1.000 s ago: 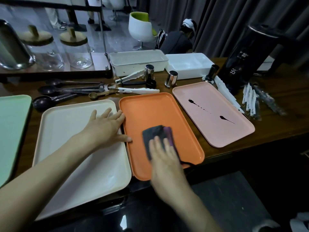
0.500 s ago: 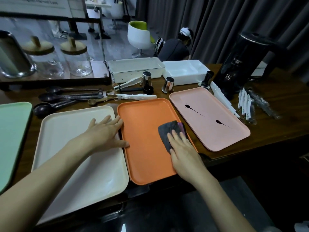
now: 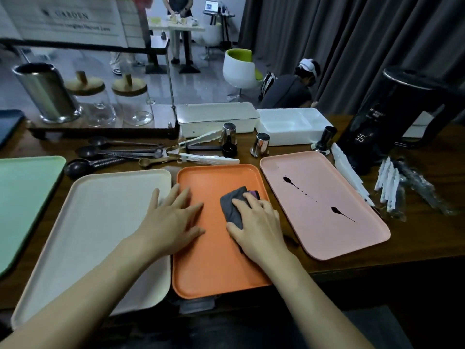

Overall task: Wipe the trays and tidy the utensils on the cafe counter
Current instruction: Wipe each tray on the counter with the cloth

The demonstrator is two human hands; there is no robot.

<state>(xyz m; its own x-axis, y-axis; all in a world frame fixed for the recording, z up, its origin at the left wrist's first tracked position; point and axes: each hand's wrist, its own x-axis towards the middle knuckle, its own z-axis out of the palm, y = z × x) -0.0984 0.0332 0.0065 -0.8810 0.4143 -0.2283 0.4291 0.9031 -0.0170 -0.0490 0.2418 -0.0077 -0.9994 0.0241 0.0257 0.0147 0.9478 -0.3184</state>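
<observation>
**Q:** State of the right-hand fingers?
**A:** The fingers [image 3: 247,199] of the right hand [image 3: 256,222] are extended with a slight bend. They press flat on top of the cloth [image 3: 232,207], and the thumb lies at its near edge. They are not closed round anything.

**Q:** Location of the cloth?
**A:** It lies folded inside the orange tray [image 3: 216,263], in the far right part, close to the right rim.

**Q:** Left-hand fingers?
**A:** The left hand [image 3: 171,220] lies flat and holds nothing, its fingers straight and slightly spread. The fingertips rest on the floor of the orange tray. The palm spans the seam between that tray and the cream tray [image 3: 100,222].

**Q:** Adjacent components?
**A:** The pink tray [image 3: 324,238] sits just to the right and carries two dark spills [image 3: 337,211]. The green tray [image 3: 22,192] is at the far left. The scoops [image 3: 113,152] and tongs [image 3: 206,158] lie on the counter [image 3: 427,238] behind the trays.
</observation>
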